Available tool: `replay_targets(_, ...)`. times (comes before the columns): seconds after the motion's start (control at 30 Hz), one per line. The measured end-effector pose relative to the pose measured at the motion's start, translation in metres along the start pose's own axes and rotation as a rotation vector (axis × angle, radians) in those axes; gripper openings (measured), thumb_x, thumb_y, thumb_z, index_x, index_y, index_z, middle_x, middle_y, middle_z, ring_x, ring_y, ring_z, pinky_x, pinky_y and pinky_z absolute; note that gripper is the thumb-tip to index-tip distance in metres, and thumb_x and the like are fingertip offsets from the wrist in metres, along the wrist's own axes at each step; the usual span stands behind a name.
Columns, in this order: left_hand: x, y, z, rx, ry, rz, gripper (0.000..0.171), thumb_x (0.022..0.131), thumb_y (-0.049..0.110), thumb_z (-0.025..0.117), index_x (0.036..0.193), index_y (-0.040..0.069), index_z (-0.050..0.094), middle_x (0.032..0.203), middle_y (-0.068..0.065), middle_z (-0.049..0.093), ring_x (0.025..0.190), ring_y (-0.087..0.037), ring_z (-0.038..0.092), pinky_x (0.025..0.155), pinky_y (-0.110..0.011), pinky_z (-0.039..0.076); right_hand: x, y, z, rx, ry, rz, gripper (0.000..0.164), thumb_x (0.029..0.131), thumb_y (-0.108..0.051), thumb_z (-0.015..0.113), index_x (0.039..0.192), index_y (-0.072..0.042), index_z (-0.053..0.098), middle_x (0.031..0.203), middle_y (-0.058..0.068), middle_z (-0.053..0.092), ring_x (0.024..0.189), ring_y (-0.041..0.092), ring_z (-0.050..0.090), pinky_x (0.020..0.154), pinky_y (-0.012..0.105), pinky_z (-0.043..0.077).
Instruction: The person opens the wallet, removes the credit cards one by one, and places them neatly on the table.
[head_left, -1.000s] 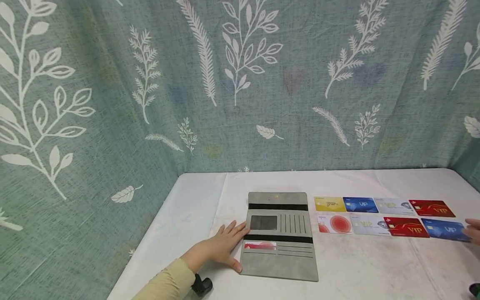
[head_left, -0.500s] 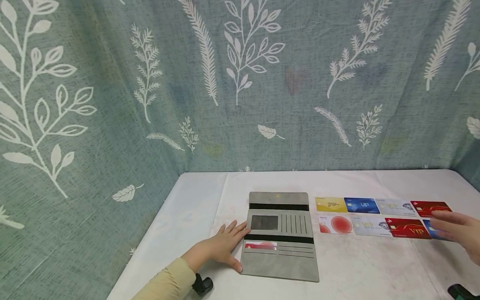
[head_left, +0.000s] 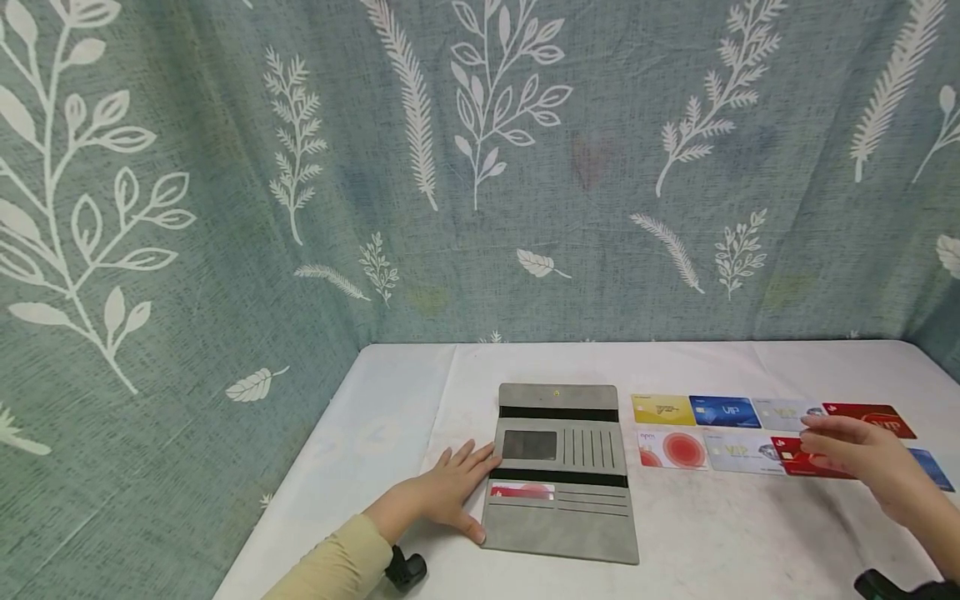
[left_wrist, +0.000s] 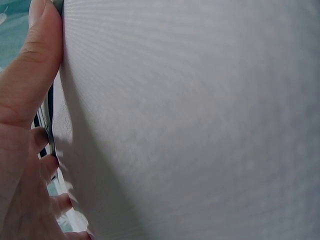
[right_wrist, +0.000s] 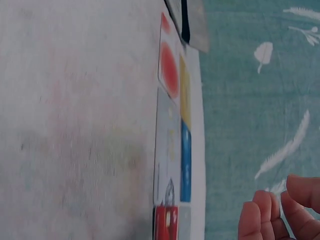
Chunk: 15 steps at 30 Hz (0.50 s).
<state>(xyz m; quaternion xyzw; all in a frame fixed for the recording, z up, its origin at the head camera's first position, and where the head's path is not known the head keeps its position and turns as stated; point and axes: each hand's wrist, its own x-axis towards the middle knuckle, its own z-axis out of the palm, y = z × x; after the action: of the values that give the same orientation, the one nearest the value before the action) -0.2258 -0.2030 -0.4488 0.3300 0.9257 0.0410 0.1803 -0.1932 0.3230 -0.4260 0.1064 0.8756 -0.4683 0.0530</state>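
A grey wallet (head_left: 558,533) lies unfolded on the table, a red-and-white card (head_left: 522,492) showing in one of its slots. My left hand (head_left: 450,490) rests spread at the wallet's left side, fingertips and thumb at its edge. My right hand (head_left: 873,467) is over the right part of two rows of cards, its fingers loosely bent and holding nothing in the right wrist view. Under it, the front row's red card (head_left: 793,455) is partly covered. A blue card (head_left: 932,470) shows beyond the hand, and the back row's red card (head_left: 870,412) lies behind the fingers.
Left of the right hand lie a silver card (head_left: 738,452) and a white card with red circles (head_left: 672,450). Behind them are yellow (head_left: 662,409), blue (head_left: 724,412) and silver cards. A patterned green curtain (head_left: 525,308) borders the white table (head_left: 720,542).
My right hand has come in from the right edge and moved left over the cards, uncovering part of the front blue card. My left hand and the wallet have stayed put.
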Motion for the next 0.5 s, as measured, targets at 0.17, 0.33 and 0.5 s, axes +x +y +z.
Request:
replay_targets(0.17,0.0,0.001,-0.001,0.002,-0.005,-0.011,0.109,0.063,0.058,0.073,0.146,0.011,0.018,0.154,-0.007,0.009,0.139,-0.035,0.007,0.106,-0.059,0.011,-0.003,-0.016,0.01,0.038,-0.101,-0.001,0.054,0.088,-0.037,0.058,0.125,0.002,0.051,0.124,0.029,0.046,0.089,0.013,0.054,0.077,0.036,0.052)
replay_targets(0.33,0.0,0.002,-0.001,0.003,-0.008,-0.016,0.109,0.063,0.058,0.072,0.146,0.011,0.018,0.154,-0.007,0.009,0.139,-0.035,0.007,0.107,-0.059,0.011,-0.005,-0.029,0.026,0.128,-0.187,-0.049,0.05,0.09,-0.028,0.058,0.124,0.008,0.048,0.105,0.007,0.064,0.084,0.013,0.061,0.077,0.034,0.053)
replay_targets(0.5,0.0,0.002,-0.003,0.011,-0.007,-0.013,0.109,0.063,0.057,0.073,0.146,0.011,0.019,0.153,-0.007,0.012,0.139,-0.036,0.009,0.106,-0.06,0.012,-0.006,-0.04,0.045,0.147,-0.213,-0.093,0.053,0.091,-0.026,0.057,0.124,0.012,0.043,0.104,0.009,0.065,0.086,0.015,0.064,0.078,0.035,0.053)
